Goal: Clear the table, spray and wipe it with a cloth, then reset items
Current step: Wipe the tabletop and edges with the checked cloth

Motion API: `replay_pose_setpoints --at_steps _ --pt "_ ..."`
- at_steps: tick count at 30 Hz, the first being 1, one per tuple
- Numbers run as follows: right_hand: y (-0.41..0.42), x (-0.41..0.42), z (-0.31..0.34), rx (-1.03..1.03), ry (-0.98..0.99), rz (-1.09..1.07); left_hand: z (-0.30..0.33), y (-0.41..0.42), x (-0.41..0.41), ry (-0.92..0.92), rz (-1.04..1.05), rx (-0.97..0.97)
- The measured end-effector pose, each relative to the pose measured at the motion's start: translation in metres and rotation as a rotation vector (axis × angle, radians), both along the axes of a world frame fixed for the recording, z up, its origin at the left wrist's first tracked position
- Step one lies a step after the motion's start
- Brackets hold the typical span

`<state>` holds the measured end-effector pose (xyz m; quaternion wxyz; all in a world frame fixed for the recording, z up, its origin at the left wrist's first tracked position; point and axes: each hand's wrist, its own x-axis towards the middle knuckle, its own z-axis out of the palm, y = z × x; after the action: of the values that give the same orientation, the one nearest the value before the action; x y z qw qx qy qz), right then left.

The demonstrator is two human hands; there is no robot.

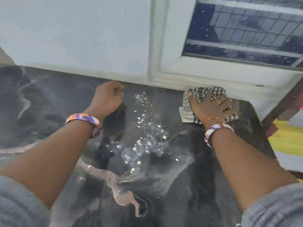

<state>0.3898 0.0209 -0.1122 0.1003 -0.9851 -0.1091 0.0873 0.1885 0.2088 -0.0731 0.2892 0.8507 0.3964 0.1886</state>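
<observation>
The dark marbled table (41, 99) fills the lower view, with glistening spray droplets (144, 136) scattered across its middle. A striped grey-and-white cloth (200, 94) lies crumpled at the far right, close to the wall. My right hand (211, 108) presses flat on the cloth, fingers spread over it. My left hand (108, 97) is curled into a loose fist, resting on the tabletop near the far edge, left of the droplets, with nothing visible in it. Both wrists wear coloured bands.
A white wall (73, 38) rises straight behind the table. A white-framed window (242, 30) sits above the cloth. The table's right edge drops off near a yellow and red surface (288, 138) lower down.
</observation>
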Motion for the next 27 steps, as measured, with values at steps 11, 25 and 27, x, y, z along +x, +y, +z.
replay_pose_setpoints --at_steps 11,25,27 --pt "0.139 -0.172 -0.003 0.019 -0.136 1.019 0.007 0.056 -0.066 -0.017 0.109 -0.013" --pt "-0.046 0.033 0.001 -0.13 -0.074 0.329 -0.016 -0.062 0.024 0.05 -0.165 -0.019" --pt "-0.092 0.052 0.001 -0.151 -0.046 0.139 -0.018 -0.077 0.034 0.045 -0.227 -0.015"
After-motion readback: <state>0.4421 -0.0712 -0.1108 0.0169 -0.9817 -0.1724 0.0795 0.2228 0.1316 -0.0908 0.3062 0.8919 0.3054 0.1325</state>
